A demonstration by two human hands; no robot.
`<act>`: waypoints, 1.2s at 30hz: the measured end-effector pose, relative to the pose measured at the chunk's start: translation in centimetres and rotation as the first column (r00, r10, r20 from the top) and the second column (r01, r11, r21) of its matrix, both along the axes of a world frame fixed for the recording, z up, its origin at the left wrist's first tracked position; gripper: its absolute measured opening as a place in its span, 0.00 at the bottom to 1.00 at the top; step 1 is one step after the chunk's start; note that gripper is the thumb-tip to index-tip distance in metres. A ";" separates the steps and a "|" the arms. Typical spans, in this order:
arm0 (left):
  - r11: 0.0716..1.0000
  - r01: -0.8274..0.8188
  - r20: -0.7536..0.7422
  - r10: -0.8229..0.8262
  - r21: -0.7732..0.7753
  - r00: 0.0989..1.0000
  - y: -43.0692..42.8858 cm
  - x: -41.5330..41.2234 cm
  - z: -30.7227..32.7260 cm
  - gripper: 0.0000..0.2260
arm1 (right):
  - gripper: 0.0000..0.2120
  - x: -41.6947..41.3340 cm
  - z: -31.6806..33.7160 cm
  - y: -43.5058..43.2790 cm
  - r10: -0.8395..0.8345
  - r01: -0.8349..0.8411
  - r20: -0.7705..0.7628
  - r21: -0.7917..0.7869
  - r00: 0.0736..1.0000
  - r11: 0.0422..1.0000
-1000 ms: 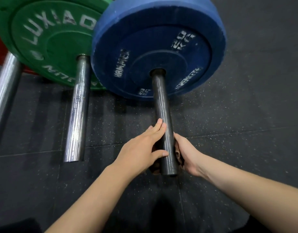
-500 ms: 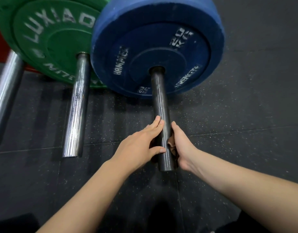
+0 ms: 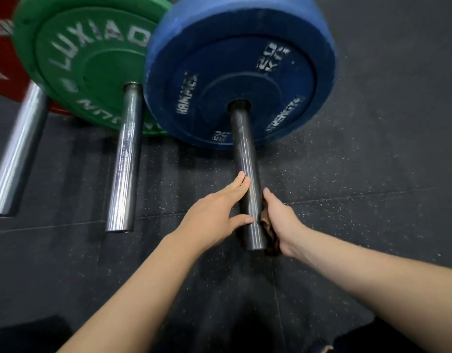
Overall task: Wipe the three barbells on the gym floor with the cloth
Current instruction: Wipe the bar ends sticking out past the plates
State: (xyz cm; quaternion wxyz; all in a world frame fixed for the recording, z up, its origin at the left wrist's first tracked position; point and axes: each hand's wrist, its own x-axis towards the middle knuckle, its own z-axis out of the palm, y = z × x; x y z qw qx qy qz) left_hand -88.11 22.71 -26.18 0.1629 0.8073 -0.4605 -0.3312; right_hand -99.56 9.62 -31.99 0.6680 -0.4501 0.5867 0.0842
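The left hand (image 3: pixel 212 215) lies with straight fingers along the bar (image 3: pixel 245 159). The right hand (image 3: pixel 281 222) grips the cloth (image 3: pixel 267 221) against the bar's other side, near its free end. A slack grip could drop the cloth off that end onto the floor (image 3: pixel 360 200). Since half a second ago the hands have barely shifted, though more cloth shows.

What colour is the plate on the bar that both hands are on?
The plate is blue with worn white lettering. It shows best in the head view, the only one.
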 end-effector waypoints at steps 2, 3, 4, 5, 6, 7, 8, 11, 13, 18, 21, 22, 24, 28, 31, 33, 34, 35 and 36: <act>1.000 0.002 0.008 -0.002 -0.011 1.000 0.0 0.1 -0.2 0.37 | 0.28 1.9 1.4 -2.1 -0.031 0.037 0.057 -0.117 0.998 0.992; 1.000 -0.003 0.004 0.003 -0.017 1.000 0.1 0.2 -0.3 0.37 | 0.27 3.2 2.3 -3.0 -0.035 0.049 0.073 -0.186 0.997 0.981; 0.999 -0.016 -0.009 0.016 -0.028 1.000 0.2 0.3 -0.5 0.37 | 0.27 4.5 2.9 -4.0 -0.023 0.047 0.103 -0.236 0.994 0.971; 0.997 -0.047 -0.031 0.045 -0.056 0.998 0.2 0.3 -0.5 0.36 | 0.28 5.8 3.3 -4.7 -0.019 0.056 0.149 -0.251 0.989 0.966; 0.990 -0.101 -0.062 0.095 -0.094 0.994 0.2 0.3 -0.5 0.34 | 0.32 7.0 3.5 -5.1 -0.013 0.055 0.173 -0.243 0.985 0.969; 0.977 -0.171 -0.094 0.159 -0.131 0.983 0.1 0.3 -0.3 0.30 | 0.36 8.1 3.5 -5.4 -0.002 0.046 0.181 -0.242 0.984 0.969; 0.959 -0.235 -0.113 0.219 -0.160 0.969 -0.2 0.3 0.0 0.26 | 0.39 9.0 2.7 -6.0 0.017 0.027 0.164 -0.266 0.986 0.964; 0.903 -0.367 -0.081 0.358 -0.224 0.930 -1.3 0.1 1.1 0.17 | 0.39 10.2 1.3 -7.1 0.128 -0.078 0.111 -0.372 0.986 0.925; 0.836 -0.490 -0.088 0.484 -0.247 0.871 -2.0 0.1 1.8 0.14 | 0.30 10.4 2.3 -6.5 0.122 -0.065 0.110 -0.423 0.986 0.904; 0.706 -0.675 -0.192 0.647 -0.217 0.738 -4.9 0.7 1.5 0.15 | 0.22 10.5 2.8 -4.3 0.088 -0.042 0.047 -0.607 0.995 0.794; 0.623 -0.734 -0.342 0.650 -0.272 0.679 -7.3 1.1 0.4 0.17 | 0.22 9.8 3.6 -4.6 0.138 -0.051 0.071 -0.694 0.988 0.718; 0.579 -0.763 -0.390 0.657 -0.287 0.645 -7.8 1.3 -0.1 0.17 | 0.23 9.4 4.3 -4.9 0.179 -0.080 0.059 -0.730 0.982 0.679; 0.495 -0.813 -0.463 0.668 -0.307 0.582 -7.7 1.0 -1.5 0.17 | 0.25 8.8 5.2 -5.4 0.255 -0.130 0.039 -0.781 0.966 0.611; 0.433 -0.843 -0.553 0.637 -0.318 0.536 -6.6 -0.2 -4.8 0.17 | 0.28 8.7 4.2 -5.6 0.318 -0.176 0.022 -0.795 0.948 0.581; 0.404 -0.864 -0.615 0.609 -0.302 0.500 -6.5 -0.7 -5.4 0.18 | 0.32 9.8 2.1 -5.6 0.328 -0.225 -0.027 -0.780 0.944 0.584; 0.384 -0.883 -0.656 0.598 -0.269 0.460 -6.6 -0.8 -5.4 0.18 | 0.32 10.6 1.4 -5.7 0.335 -0.244 -0.046 -0.779 0.941 0.577; 0.376 -0.891 -0.671 0.595 -0.254 0.442 -6.7 -0.8 -5.4 0.18 | 0.30 10.9 1.7 -5.5 0.342 -0.254 -0.058 -0.786 0.938 0.564; 0.370 -0.899 -0.685 0.593 -0.233 0.422 -6.7 -0.8 -5.4 0.18 | 0.27 11.1 2.1 -5.3 0.353 -0.268 -0.071 -0.792 0.933 0.548; 0.370 -0.905 -0.696 0.593 -0.210 0.404 -6.7 -0.8 -5.3 0.18 | 0.25 11.3 2.3 -5.2 0.365 -0.287 -0.090 -0.797 0.927 0.531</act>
